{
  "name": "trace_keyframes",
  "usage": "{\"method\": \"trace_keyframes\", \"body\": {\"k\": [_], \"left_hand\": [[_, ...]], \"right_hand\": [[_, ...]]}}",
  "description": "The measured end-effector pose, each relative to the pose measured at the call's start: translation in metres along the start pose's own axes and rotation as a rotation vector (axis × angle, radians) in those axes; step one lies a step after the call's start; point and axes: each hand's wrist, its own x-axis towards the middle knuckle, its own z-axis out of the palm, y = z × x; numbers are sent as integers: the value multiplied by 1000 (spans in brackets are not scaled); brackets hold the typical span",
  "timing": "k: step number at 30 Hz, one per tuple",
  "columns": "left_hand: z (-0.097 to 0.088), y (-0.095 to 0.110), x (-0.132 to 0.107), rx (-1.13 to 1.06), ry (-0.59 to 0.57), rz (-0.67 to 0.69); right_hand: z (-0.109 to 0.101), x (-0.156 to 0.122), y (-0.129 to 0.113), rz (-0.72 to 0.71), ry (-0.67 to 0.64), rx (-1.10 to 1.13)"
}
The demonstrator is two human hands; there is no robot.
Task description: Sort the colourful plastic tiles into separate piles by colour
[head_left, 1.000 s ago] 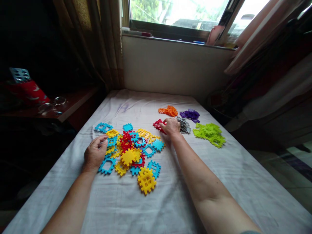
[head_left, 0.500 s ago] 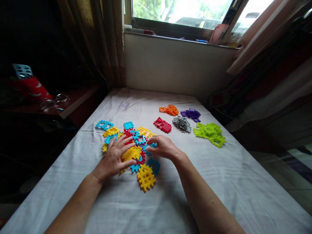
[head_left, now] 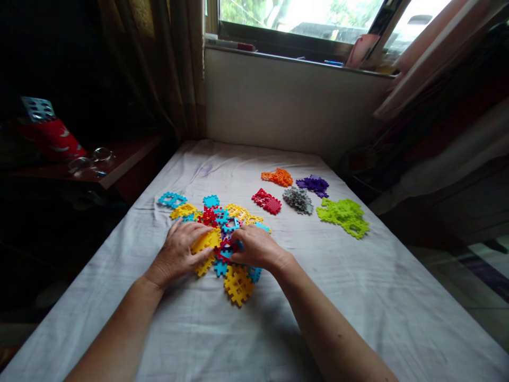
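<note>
A mixed heap of yellow, blue and red waffle-shaped plastic tiles [head_left: 217,223] lies on the white sheet [head_left: 254,318]. My left hand [head_left: 180,253] rests on the heap's left side, fingers curled over a yellow tile [head_left: 204,241]. My right hand [head_left: 256,248] is on the heap's right side, its fingertips pinched at a red tile [head_left: 225,246] in the middle. A yellow tile [head_left: 238,285] lies just in front of both hands. Farther off sit sorted piles: red [head_left: 266,201], orange [head_left: 278,177], grey [head_left: 298,200], purple [head_left: 313,184] and lime green [head_left: 344,215].
A wall and window sill [head_left: 290,58] stand beyond the sheet, with curtains on both sides. To the left is a dark side table [head_left: 115,162] with glasses [head_left: 89,162] and a red item. The floor drops off at the right edge.
My right hand came back from the red pile to the mixed heap. My left hand slid right onto the heap. Both hands now meet at its middle.
</note>
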Motion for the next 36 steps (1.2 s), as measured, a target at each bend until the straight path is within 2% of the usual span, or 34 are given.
{"method": "trace_keyframes", "body": {"k": [4,7,10,12,14,15,17,20,23,28,32,36], "left_hand": [[-10,-29,-5,73,131,-120],[-14,-50,-11,129,129,-215],[-16,-54,-12,151,126,-242],[-15,-42,-9,145,165,-211],[-12,-19,-6,89,166,-118],[-9,-5,-4,40,126,-45],[-1,24,-2,-74,-45,143],[13,56,-3,-150,-254,310],[20,65,-4,-157,-321,341],[15,48,-3,-117,-271,275],[3,27,-5,-53,-211,174],[-12,6,-7,4,-125,61]], "right_hand": [[-4,3,1,110,-51,91],[-1,5,3,144,-41,241],[7,11,13,149,27,454],[12,17,28,180,132,591],[17,22,48,266,315,703],[19,24,60,332,427,737],[22,27,83,486,637,756],[27,25,109,668,798,746],[28,20,120,743,786,747],[18,14,117,715,700,595],[9,14,102,545,588,599],[6,16,66,316,438,543]]}}
